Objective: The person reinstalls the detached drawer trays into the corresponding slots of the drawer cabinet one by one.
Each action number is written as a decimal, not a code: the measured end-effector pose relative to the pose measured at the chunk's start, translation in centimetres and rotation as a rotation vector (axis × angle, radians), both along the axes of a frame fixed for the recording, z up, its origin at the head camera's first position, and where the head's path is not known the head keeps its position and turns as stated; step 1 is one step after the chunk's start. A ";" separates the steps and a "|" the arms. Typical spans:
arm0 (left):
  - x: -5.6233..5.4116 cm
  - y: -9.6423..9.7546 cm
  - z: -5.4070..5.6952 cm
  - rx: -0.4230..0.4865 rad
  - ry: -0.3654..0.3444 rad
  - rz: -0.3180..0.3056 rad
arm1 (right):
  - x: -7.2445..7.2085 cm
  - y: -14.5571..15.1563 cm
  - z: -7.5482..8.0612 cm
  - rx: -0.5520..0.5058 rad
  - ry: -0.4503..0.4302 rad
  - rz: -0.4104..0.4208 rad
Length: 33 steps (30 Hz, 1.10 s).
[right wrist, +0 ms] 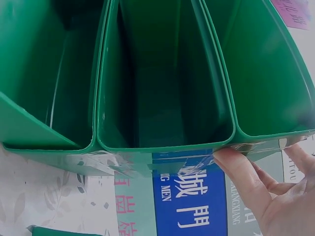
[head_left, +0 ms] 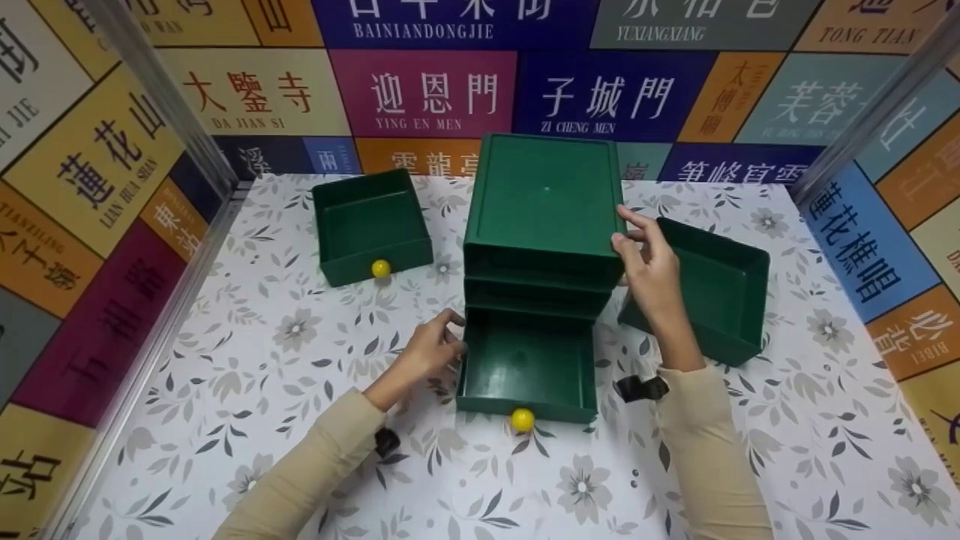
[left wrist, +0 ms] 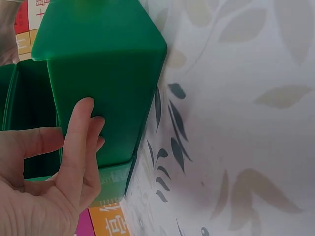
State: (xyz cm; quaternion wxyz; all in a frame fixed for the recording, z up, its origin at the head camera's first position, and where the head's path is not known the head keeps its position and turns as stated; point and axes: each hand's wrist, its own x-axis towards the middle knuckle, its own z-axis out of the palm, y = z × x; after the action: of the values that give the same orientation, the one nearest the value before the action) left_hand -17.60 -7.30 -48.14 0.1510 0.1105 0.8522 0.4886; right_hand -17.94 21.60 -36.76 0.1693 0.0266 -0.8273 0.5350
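A green drawer cabinet (head_left: 551, 191) stands at the middle, its upper two slots empty. Its bottom drawer (head_left: 529, 356), with a yellow ball knob (head_left: 523, 420), sticks out at the front. My left hand (head_left: 431, 349) pinches that drawer's left wall; in the left wrist view the thumb is at the inner edge and straight fingers (left wrist: 78, 137) lie along the outside. On the cabinet's upper right side rests my right hand (head_left: 651, 262), thumb near the front edge. The right wrist view shows its fingers fairly straight against the side wall, not wrapped around it.
A removed green drawer (head_left: 375, 217) with a yellow knob lies at the back left. Another green drawer (head_left: 720, 292) lies right of the cabinet, behind the right wrist. Under everything is a floral-patterned tabletop (head_left: 300, 420). Panels with printed characters (head_left: 424, 94) enclose the back and sides.
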 end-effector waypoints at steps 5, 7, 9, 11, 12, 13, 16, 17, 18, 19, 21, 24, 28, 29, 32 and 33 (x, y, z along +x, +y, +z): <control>-0.8 0.3 0.0 -0.003 -0.016 0.026 | 0.0 0.0 0.0 -0.004 -0.012 0.005; -0.9 0.4 0.1 0.001 -0.027 0.031 | 0.0 0.1 0.0 -0.010 -0.019 0.011; -1.1 0.5 0.1 -0.002 -0.030 0.034 | 0.1 0.1 0.0 -0.016 -0.023 0.017; -1.2 0.5 0.2 -0.005 -0.033 0.034 | 0.1 0.2 0.0 -0.016 -0.021 0.018; -1.2 0.5 0.2 -0.012 -0.032 0.034 | 0.1 0.2 0.0 -0.018 -0.021 0.017; -1.3 0.5 0.2 -0.018 -0.030 0.036 | 0.1 0.2 0.0 -0.019 -0.020 0.016; -1.2 0.5 0.2 -0.029 -0.025 0.039 | 0.0 0.1 0.0 -0.017 -0.018 0.014; -1.2 0.5 0.3 -0.033 -0.019 0.039 | 0.0 0.1 0.0 -0.017 -0.019 0.015; -1.1 0.4 0.3 -0.041 -0.004 0.039 | 0.0 0.1 0.0 -0.015 -0.017 0.014; -1.0 0.4 0.3 -0.049 0.013 0.038 | -0.1 0.0 0.0 -0.014 -0.014 0.013; -0.7 0.3 0.4 -0.069 0.059 0.037 | 0.0 0.0 0.0 -0.012 -0.008 0.010; -0.1 0.3 0.8 -0.122 0.178 0.032 | 0.0 -0.1 0.0 -0.012 0.000 0.007; 1.0 0.5 1.4 -0.211 0.367 -0.005 | 0.0 0.0 0.0 -0.015 -0.008 0.007; 1.4 0.6 1.5 -0.234 0.414 -0.022 | 0.0 0.0 0.0 -0.013 -0.010 0.008; 2.6 1.0 1.9 -0.289 0.508 -0.092 | -0.2 0.3 -0.5 -0.015 -0.014 0.015; 3.0 1.2 2.0 -0.312 0.534 -0.117 | -0.4 0.5 -0.8 -0.018 -0.013 0.015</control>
State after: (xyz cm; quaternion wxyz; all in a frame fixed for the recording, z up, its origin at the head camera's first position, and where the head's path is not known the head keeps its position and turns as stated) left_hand -14.59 -6.15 -46.15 -0.0352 0.2595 0.9186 0.2961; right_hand -18.32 22.08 -37.61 0.1601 0.0275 -0.8234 0.5437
